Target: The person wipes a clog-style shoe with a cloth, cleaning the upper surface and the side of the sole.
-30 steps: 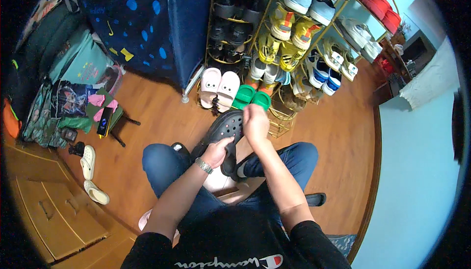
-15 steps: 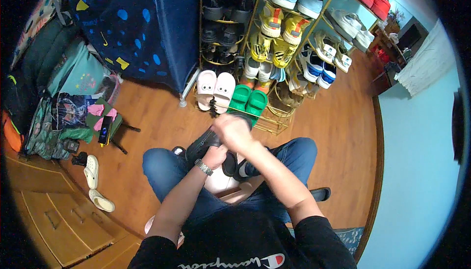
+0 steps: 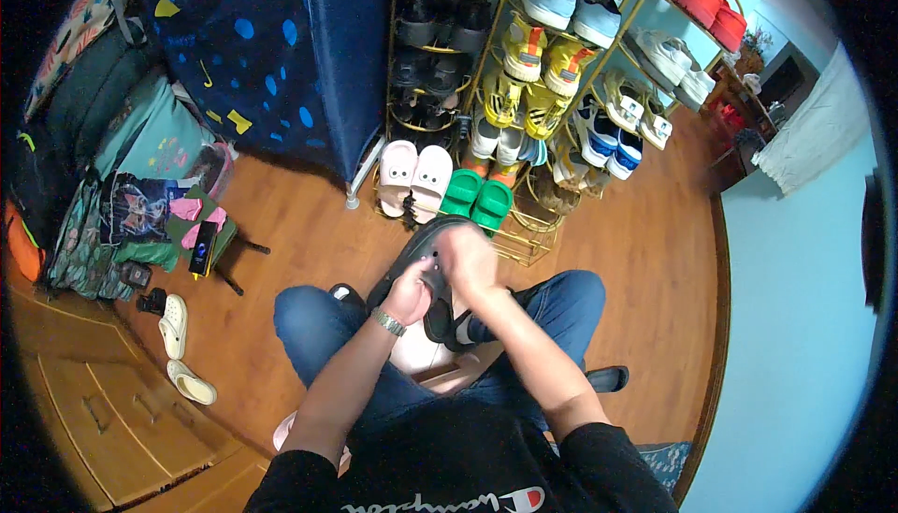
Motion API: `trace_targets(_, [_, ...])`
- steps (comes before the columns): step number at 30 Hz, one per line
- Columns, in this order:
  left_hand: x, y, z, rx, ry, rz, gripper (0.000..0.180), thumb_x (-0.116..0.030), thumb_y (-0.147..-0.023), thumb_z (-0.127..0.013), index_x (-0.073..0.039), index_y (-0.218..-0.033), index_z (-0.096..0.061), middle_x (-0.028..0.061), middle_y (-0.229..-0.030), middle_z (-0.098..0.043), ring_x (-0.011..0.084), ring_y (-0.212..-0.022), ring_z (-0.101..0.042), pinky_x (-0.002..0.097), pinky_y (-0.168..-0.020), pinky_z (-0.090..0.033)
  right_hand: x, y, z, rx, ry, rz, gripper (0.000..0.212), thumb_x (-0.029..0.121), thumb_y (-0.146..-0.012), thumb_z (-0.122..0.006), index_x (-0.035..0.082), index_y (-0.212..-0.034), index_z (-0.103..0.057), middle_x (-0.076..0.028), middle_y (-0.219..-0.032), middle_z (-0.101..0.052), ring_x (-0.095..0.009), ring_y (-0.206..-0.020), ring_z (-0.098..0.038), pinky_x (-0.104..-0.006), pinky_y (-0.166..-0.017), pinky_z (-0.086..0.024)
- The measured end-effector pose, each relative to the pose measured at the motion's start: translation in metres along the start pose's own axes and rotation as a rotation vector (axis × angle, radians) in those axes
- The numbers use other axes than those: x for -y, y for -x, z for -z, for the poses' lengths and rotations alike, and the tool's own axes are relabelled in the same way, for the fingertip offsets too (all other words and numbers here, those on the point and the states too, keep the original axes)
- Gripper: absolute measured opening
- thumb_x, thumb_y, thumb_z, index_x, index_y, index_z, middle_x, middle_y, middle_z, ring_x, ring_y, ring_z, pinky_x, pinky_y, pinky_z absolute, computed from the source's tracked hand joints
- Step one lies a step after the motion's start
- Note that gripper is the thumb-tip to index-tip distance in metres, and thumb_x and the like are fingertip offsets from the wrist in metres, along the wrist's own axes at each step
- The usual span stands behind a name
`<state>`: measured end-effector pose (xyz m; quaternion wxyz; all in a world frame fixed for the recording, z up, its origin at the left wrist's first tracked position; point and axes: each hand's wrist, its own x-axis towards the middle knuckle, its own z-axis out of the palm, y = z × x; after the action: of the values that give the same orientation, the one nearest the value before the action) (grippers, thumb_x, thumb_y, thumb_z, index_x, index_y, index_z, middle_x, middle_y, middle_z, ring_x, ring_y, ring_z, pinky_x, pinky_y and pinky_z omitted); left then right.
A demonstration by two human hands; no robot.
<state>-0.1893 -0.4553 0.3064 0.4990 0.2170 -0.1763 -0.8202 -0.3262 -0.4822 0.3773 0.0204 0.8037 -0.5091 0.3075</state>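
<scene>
A black clog (image 3: 402,260) with small holes in its upper is held in front of me, above the floor between my knees. My left hand (image 3: 409,299) is closed around its side and heel end, thumb lying on top. Over the clog's right side is my right hand (image 3: 468,256), smeared by motion, so its fingers and anything in them cannot be made out. Below the hands is a pale box-like thing (image 3: 419,356) between my legs, partly covered by the clog and my wrists.
Ahead stands a gold wire shoe rack (image 3: 528,249) full of shoes, with pink slides (image 3: 432,176) and green slides (image 3: 491,204) low down. Cream clogs (image 3: 173,326) lie left by a wooden cabinet (image 3: 103,410). A small stool (image 3: 224,246) holds a phone (image 3: 202,249).
My right hand has moved slightly right over the clog, uncovering more of its holed upper. The left thumb now lies extended along the clog. The view has shifted slightly.
</scene>
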Motion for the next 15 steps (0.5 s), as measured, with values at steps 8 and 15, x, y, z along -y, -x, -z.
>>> trace_targets(8, [-0.012,0.008,-0.025,0.094,0.023,-0.063,0.073,-0.06,-0.103,-0.018,-0.006,-0.149,-0.038,0.009,-0.151,-0.045,0.0222,-0.139,-0.042,0.0391,-0.118,-0.031,-0.006,0.006,0.002,-0.066,0.019,0.003,0.006,0.014,-0.079,-0.065,0.013,-0.085,-0.064,-0.009,-0.073,-0.058,-0.03,-0.069,-0.062,-0.0439,-0.062,-0.051])
trace_targets(15, [-0.013,0.008,-0.024,0.083,-0.008,-0.085,0.069,-0.056,-0.105,-0.021,-0.006,-0.147,-0.04,0.0097,-0.148,-0.047,0.0224,-0.138,-0.044,0.04,-0.119,-0.031,-0.026,-0.009,0.005,-0.18,0.103,-0.162,0.008,0.016,-0.088,-0.067,0.008,-0.09,-0.064,-0.013,-0.078,-0.062,-0.034,-0.074,-0.062,-0.0445,-0.064,-0.05])
